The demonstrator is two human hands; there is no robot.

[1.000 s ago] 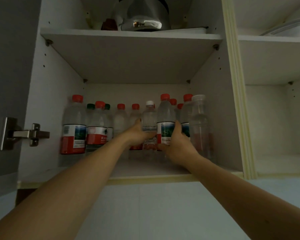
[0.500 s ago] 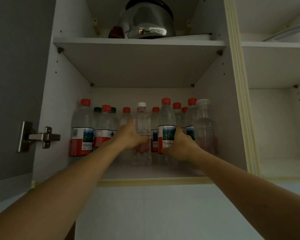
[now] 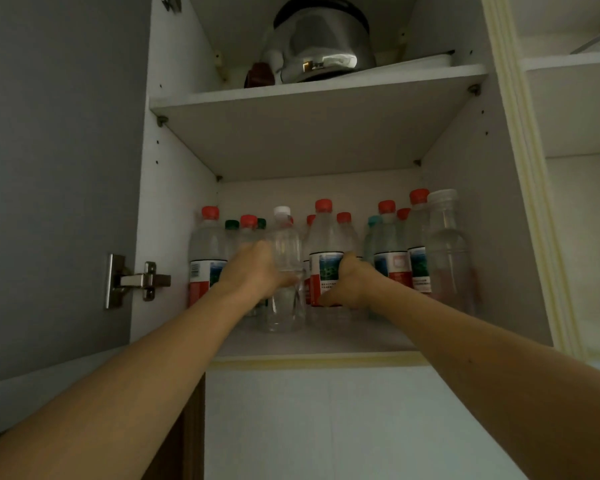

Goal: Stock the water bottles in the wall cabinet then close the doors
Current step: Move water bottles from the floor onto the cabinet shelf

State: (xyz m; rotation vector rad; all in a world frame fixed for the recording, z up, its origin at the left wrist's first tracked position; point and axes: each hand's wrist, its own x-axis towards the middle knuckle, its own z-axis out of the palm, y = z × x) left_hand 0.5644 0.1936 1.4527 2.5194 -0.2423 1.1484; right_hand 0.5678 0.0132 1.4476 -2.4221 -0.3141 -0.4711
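Note:
The open wall cabinet's lower shelf (image 3: 326, 341) holds several water bottles, most with red caps. My left hand (image 3: 253, 271) is wrapped around a clear white-capped bottle (image 3: 286, 247) standing near the shelf's front. My right hand (image 3: 352, 282) grips a red-capped bottle with a red and green label (image 3: 326, 237) just right of it. Both bottles stand upright on the shelf. A tall red-capped bottle (image 3: 206, 251) stands at the far left, and a large clear bottle with a clear cap (image 3: 447, 251) at the far right.
The grey cabinet door (image 3: 56, 168) stands open on the left, with a metal hinge (image 3: 135, 280). A steel kettle (image 3: 322, 43) sits on the upper shelf (image 3: 326, 88). Another open compartment (image 3: 582, 202) lies to the right. White wall tiles (image 3: 326, 427) run below the cabinet.
My left hand has moved the white-capped bottle leftwards, away from the red-capped one. The view has shifted right and upwards, showing more of the kettle.

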